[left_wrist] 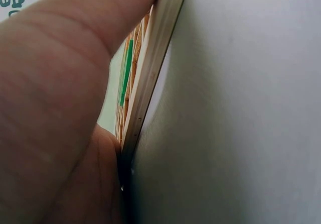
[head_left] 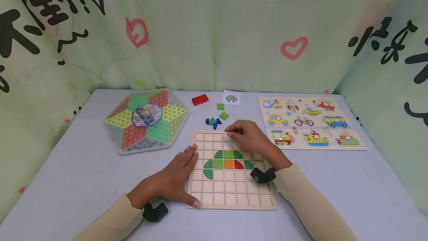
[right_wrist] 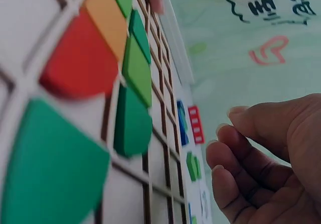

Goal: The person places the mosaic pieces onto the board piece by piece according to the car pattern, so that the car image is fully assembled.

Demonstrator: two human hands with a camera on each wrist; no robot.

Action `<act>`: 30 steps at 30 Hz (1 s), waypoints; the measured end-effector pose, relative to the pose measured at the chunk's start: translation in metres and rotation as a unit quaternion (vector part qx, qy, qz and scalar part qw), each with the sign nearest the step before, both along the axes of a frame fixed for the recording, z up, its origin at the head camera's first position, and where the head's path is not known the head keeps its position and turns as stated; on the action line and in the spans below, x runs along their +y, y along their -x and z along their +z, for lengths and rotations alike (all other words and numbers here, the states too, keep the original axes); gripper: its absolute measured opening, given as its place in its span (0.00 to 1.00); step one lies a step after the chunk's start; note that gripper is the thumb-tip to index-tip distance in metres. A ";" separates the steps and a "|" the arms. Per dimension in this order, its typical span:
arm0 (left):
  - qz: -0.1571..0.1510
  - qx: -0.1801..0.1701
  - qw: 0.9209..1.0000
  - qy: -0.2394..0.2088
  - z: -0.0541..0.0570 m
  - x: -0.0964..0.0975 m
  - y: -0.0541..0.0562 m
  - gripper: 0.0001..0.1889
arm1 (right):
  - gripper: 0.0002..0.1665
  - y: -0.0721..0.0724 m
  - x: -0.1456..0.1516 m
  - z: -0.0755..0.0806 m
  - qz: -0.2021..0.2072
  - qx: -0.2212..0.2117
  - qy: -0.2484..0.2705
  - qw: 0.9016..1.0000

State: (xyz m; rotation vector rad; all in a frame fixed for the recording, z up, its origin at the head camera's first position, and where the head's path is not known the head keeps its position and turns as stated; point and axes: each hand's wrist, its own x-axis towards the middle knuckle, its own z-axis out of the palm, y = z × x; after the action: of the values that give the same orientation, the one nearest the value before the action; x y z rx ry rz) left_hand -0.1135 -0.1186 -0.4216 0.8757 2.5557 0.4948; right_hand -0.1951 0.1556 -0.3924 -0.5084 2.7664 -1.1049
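Board (head_left: 230,199) lies on the table (head_left: 83,181), coloured pieces (head_left: 228,154) in its grid; the left hand (head_left: 174,177) touches its left edge, thumb spread from straight fingers. Over the far edge the right hand (head_left: 250,137) curls, whether pinching anything I can't tell.

Booth-like: printed curtains (head_left: 247,18) round table (head_left: 73,181)

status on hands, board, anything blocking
Left hand on grid board, left edge. Right hand above far edge, apparently empty. Board partly filled; right hand obscures part.
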 end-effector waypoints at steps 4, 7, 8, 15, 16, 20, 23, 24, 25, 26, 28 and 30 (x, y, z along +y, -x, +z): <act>-0.001 0.002 1.000 0.002 -0.001 0.000 0.000 0.72 | 0.11 0.011 0.014 -0.005 -0.039 0.005 0.012 0.999; -0.002 0.003 1.000 0.003 -0.001 0.000 0.001 0.72 | 0.12 0.020 0.023 -0.008 -0.066 0.005 0.023 0.998; -0.002 0.003 1.000 0.003 -0.001 0.000 0.001 0.72 | 0.12 0.023 0.026 -0.008 -0.074 0.003 0.027 0.997; 0.000 0.003 1.000 0.003 -0.002 0.000 0.000 0.72 | 0.13 0.036 0.039 -0.010 -0.099 -0.010 0.035 0.994; 0.000 0.004 1.000 0.003 -0.002 0.000 0.000 0.72 | 0.13 0.037 0.040 -0.010 -0.102 -0.011 0.034 0.994; 0.002 0.004 1.000 0.003 -0.002 0.001 0.000 0.72 | 0.14 0.042 0.043 -0.013 -0.106 -0.023 0.020 0.994; 0.003 0.002 1.000 0.006 -0.001 0.002 0.000 0.72 | 0.14 0.045 0.045 -0.017 -0.106 -0.033 0.010 0.994; 0.004 0.002 1.000 0.007 -0.001 0.002 0.000 0.72 | 0.15 0.045 0.045 -0.018 -0.105 -0.036 0.008 0.994; 0.004 0.002 1.000 0.009 -0.001 0.002 0.000 0.72 | 0.15 0.046 0.046 -0.019 -0.105 -0.040 0.007 0.994; 0.004 0.002 1.000 0.010 -0.001 0.002 0.000 0.72 | 0.15 0.046 0.046 -0.020 -0.103 -0.043 0.006 0.994; 0.005 0.001 1.000 0.013 -0.001 0.002 0.000 0.72 | 0.15 0.047 0.046 -0.021 -0.098 -0.048 0.007 0.994; 0.005 0.001 1.000 0.012 -0.001 0.001 0.000 0.72 | 0.16 0.047 0.045 -0.021 -0.094 -0.053 0.008 0.994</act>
State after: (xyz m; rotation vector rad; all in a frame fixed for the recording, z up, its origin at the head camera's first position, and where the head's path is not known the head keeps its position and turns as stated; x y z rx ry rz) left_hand -0.1132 -0.1173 -0.4231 0.8557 2.5641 0.4641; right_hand -0.2419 0.2009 -0.4135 -0.1873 2.7588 -1.1550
